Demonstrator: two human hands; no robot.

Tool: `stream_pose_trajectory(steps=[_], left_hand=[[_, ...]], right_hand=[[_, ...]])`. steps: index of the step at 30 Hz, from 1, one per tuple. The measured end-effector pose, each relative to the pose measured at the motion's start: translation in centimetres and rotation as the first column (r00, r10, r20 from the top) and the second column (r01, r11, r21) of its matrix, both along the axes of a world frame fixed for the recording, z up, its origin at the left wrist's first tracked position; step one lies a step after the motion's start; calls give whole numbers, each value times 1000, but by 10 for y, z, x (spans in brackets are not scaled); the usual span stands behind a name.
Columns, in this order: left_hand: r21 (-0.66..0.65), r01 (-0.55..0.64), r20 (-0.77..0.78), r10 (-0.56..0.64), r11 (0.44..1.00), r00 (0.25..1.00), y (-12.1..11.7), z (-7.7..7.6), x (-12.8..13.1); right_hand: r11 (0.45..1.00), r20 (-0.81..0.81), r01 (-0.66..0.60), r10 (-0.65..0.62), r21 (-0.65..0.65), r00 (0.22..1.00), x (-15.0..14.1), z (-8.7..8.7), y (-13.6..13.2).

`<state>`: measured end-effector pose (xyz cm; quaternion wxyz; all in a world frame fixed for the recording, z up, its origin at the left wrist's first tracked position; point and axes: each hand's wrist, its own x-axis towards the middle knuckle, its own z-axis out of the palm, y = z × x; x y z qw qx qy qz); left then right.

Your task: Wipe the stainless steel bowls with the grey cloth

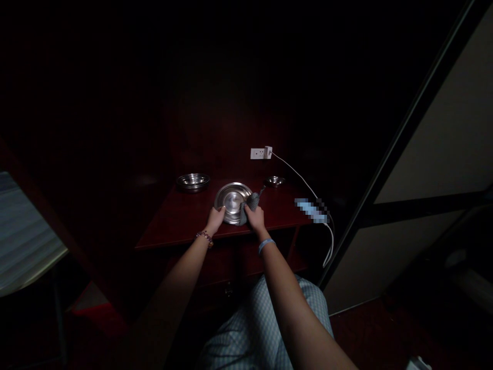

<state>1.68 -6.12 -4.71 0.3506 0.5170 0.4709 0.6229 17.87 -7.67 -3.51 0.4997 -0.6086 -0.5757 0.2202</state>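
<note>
A round steel plate (pixel 230 198) lies near the front edge of a dark red wooden desk (pixel 181 221). My left hand (pixel 215 218) grips the plate's left rim, fingers curled over it. My right hand (pixel 254 216) is closed on a grey cloth (pixel 250 203) that is pressed against the plate's right side. A beaded bracelet is on my left wrist and a light blue band on my right.
A steel bowl (pixel 193 181) stands behind the plate to the left, a smaller steel bowl (pixel 274 181) to the right. A wall socket (pixel 257 153) holds a white charger (pixel 268 151) whose cable runs to a blurred device (pixel 311 209) at the desk's right edge. A dark-framed panel (pixel 408 123) stands right.
</note>
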Motion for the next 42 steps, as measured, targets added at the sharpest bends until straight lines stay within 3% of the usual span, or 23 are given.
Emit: stream_pose_trajectory(steps=[15,42], left_hand=[[-22,-36,-6,36,999,999,-2,2,1],[10,6,35,-6,1000,999,-3,3,2]], right_hand=[[1000,-5,3,-3,2,1000,-1,2,-4],[1000,-13,12,-12,-7,1000,-1,2,-3]])
